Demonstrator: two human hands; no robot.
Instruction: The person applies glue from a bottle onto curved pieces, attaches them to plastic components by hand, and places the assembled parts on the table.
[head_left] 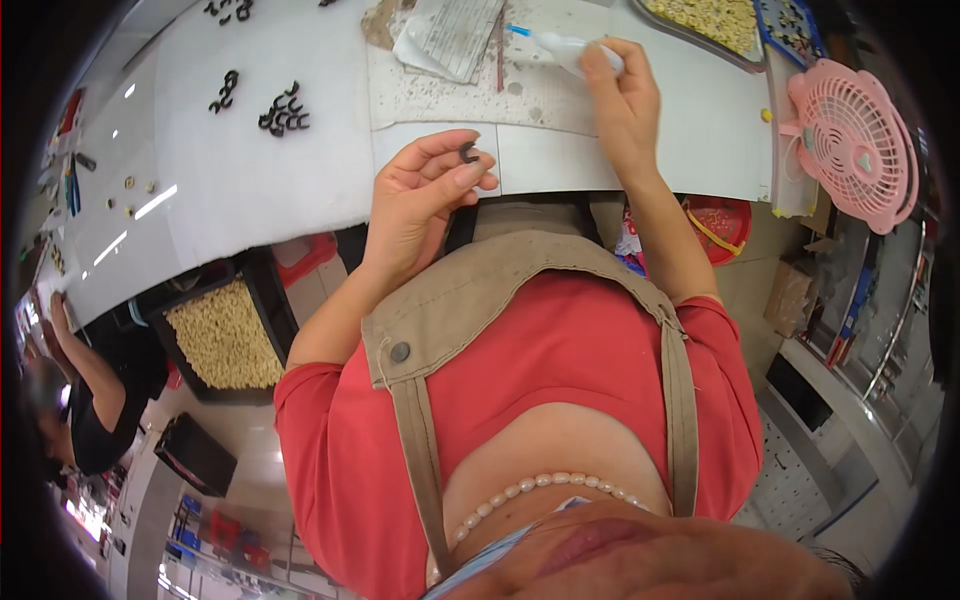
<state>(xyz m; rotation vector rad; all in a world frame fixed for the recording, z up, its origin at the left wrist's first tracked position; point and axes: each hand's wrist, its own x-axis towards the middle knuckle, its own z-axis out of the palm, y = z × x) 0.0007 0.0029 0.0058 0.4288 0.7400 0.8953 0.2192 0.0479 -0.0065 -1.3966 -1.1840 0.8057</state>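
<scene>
Between the thumb and fingers of my left hand (432, 190) is a small black C-shaped piece (468, 152), held just above the table's near edge. My right hand (625, 100) is wrapped round a white squeeze bottle (560, 48) with a blue tip, which points left over a stained white board (550, 95). A stack of printed paper (450, 38) lies on that board, left of the bottle. Farther left on the white table (320, 180) rest a pile of similar black pieces (285, 112) and a smaller group (225, 92).
At the back right are a tray of pale yellowish pieces (705, 22) and a blue tray (790, 30). A pink fan (855, 145) stands at the right. Below the table, left, is a black crate (285, 310) of pale pieces. Another person's arm (90, 360) shows far left.
</scene>
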